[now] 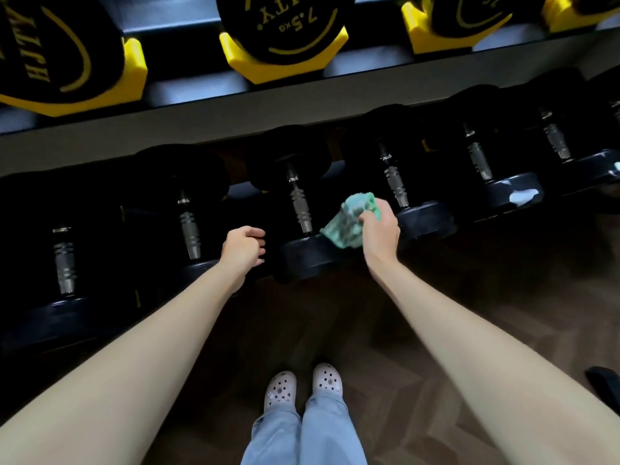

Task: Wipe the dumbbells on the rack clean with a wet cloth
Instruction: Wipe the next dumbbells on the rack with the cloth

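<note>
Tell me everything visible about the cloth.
The cloth is a mint-green rag with a paler mottled pattern. It looks soft and is crumpled into a loose bunch. The right hand grips its upper part, with the fingers curled round it. The free lower end hangs down to the left and lies against the near head of a black dumbbell in the lower row. The picture does not show whether it is wet.

Single head-worn wide-angle view, looking steeply down and forward from standing height, close to the rack (302,105), with the floor (436,313) filling the lower frame.
</note>
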